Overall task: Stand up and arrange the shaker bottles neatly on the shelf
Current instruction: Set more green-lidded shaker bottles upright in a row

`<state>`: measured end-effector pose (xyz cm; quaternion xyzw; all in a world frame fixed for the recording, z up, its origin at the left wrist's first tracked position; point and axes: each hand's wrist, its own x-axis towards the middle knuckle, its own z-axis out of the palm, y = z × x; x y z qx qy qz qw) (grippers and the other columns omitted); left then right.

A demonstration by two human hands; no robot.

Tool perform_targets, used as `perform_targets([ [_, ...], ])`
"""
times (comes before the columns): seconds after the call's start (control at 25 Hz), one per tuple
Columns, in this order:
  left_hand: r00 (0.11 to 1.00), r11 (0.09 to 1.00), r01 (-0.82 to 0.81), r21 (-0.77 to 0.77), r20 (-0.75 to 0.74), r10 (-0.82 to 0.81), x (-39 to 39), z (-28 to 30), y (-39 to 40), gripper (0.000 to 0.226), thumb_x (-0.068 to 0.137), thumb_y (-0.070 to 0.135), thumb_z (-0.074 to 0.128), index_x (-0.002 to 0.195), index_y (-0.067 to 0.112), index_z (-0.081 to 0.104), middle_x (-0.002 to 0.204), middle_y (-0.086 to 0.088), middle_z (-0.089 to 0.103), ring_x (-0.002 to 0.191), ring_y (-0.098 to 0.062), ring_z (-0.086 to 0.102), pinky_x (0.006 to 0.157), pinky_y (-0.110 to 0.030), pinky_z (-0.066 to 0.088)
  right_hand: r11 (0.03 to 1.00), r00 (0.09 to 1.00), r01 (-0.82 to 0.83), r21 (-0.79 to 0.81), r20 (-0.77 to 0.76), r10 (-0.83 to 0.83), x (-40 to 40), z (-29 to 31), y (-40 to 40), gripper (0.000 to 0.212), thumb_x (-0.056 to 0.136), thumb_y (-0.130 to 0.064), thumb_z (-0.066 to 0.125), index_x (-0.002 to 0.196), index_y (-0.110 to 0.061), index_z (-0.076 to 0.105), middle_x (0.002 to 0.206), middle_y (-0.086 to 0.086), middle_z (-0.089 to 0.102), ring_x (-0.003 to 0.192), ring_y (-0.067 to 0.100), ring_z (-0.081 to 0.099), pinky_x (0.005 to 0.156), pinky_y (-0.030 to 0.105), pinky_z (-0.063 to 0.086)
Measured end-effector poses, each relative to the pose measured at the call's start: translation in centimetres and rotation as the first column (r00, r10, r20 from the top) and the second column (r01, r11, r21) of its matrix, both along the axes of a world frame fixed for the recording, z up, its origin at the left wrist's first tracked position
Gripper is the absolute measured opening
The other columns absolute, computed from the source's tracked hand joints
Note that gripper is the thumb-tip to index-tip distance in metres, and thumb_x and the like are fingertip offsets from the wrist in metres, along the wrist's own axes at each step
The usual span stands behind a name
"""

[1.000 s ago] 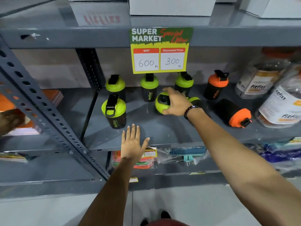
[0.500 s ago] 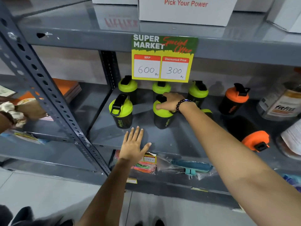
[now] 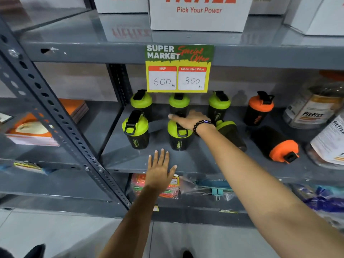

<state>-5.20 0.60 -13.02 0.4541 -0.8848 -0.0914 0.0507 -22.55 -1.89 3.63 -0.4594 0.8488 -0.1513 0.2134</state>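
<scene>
Black shaker bottles stand on the grey shelf (image 3: 130, 161). Three green-lidded ones are in the back row (image 3: 141, 101) (image 3: 179, 102) (image 3: 219, 103). Another green-lidded bottle (image 3: 135, 129) stands front left. My right hand (image 3: 189, 121) lies over the top of an upright green-lidded shaker bottle (image 3: 178, 140) in the front row, fingers closed on its cap. Behind my forearm a green-lidded bottle (image 3: 230, 131) lies on its side. One orange-lidded bottle (image 3: 260, 108) is upright and another (image 3: 275, 146) lies on its side. My left hand (image 3: 160, 170) is open, flat at the shelf's front edge.
A price sign (image 3: 178, 69) hangs from the shelf above, where white boxes (image 3: 199, 17) sit. Large clear jars (image 3: 314, 108) crowd the shelf's right end. A slanted perforated post (image 3: 55, 118) crosses at left. Packets (image 3: 167, 187) fill the lower shelf.
The green-lidded bottle under my right hand lay on its side; it now stands upright in the front row. My left hand stayed at the shelf edge.
</scene>
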Motion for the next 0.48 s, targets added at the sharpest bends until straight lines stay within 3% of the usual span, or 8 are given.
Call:
perform_targets([
  [0.08,0.997,0.997,0.076,-0.007,-0.014,-0.076,-1.3,-0.1,1.3,0.065,0.095,0.051,0.016,0.146,0.015,0.000,0.159,-0.009,0.001,0.146,-0.027,-0.008,0.113,-0.039,-0.017,0.972,0.987,0.158,-0.171,0.033,-0.155,-1.4,-0.3,1.4,0.090,0.074,-0.077,0.038,0.132,-0.008,0.039,0.138,0.018,0.045,0.125,0.036,0.044,0.099,0.044,0.039],
  [0.2,0.982,0.982,0.186,-0.024,-0.041,-0.187,-4.4,-0.1,3.4,0.063,0.096,0.050,0.020,0.147,0.018,0.004,0.159,-0.006,0.006,0.146,-0.028,-0.004,0.113,-0.041,-0.017,0.894,0.930,0.301,-0.332,-0.106,-0.352,-4.7,-2.0,4.5,0.071,0.082,-0.059,0.048,0.124,-0.001,0.044,0.131,0.022,0.047,0.121,0.040,0.043,0.095,0.048,0.038],
  [0.32,0.976,0.977,0.211,0.015,-0.062,-0.210,-7.7,0.3,4.5,0.060,0.096,0.049,0.021,0.147,0.020,0.007,0.159,-0.004,0.008,0.146,-0.029,-0.004,0.116,-0.044,-0.013,0.906,0.890,0.369,-0.209,-0.200,-0.409,-8.1,-4.5,7.9,0.081,0.072,-0.059,0.060,0.126,-0.002,0.039,0.133,0.021,0.044,0.123,0.039,0.038,0.097,0.051,0.036],
  [0.48,0.987,0.986,0.158,0.048,-0.035,-0.157,-11.1,1.0,4.1,0.062,0.096,0.050,0.020,0.148,0.019,0.007,0.159,-0.007,0.006,0.146,-0.030,-0.004,0.118,-0.047,-0.008,0.939,0.928,0.345,-0.005,-0.148,-0.342,-11.0,-6.7,9.6,0.101,0.064,-0.070,0.061,0.134,-0.004,0.031,0.142,0.018,0.038,0.131,0.038,0.030,0.104,0.052,0.030],
])
